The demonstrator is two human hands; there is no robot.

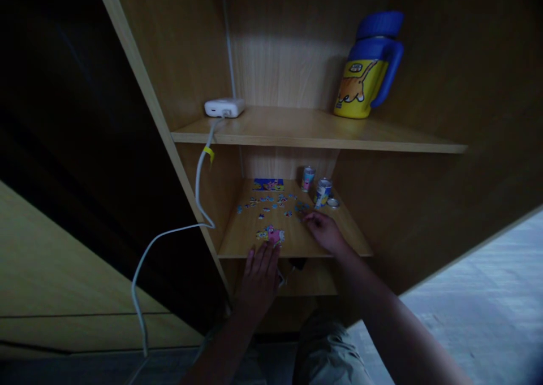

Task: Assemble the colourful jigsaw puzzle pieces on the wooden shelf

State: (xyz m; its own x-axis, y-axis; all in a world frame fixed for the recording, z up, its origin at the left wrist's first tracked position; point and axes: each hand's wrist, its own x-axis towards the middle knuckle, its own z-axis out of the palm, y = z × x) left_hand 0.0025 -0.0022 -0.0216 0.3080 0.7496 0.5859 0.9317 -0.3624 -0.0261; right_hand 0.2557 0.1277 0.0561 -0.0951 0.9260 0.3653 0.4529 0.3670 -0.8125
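Note:
My left hand (261,269) lies flat with fingers stretched out at the front edge of the shelf. Its fingertips touch or nearly touch a partly joined jigsaw puzzle (272,234) with pink and yellow cartoon figures. Further right, my right hand (324,230) reaches over the shelf, its thumb and fingers drawn together beside some loose puzzle pieces (301,206). Whatever is between those fingertips is too small to make out. More loose pieces (280,200) are scattered across the middle, in front of a picture card (268,185) at the back.
Two small printed cans (307,178) (323,193) stand at the back right, with a round lid (333,203) beside them. On the shelf board (288,133) above are a white charger (224,108) with a hanging cable (199,176) and a blue-yellow jug (360,82).

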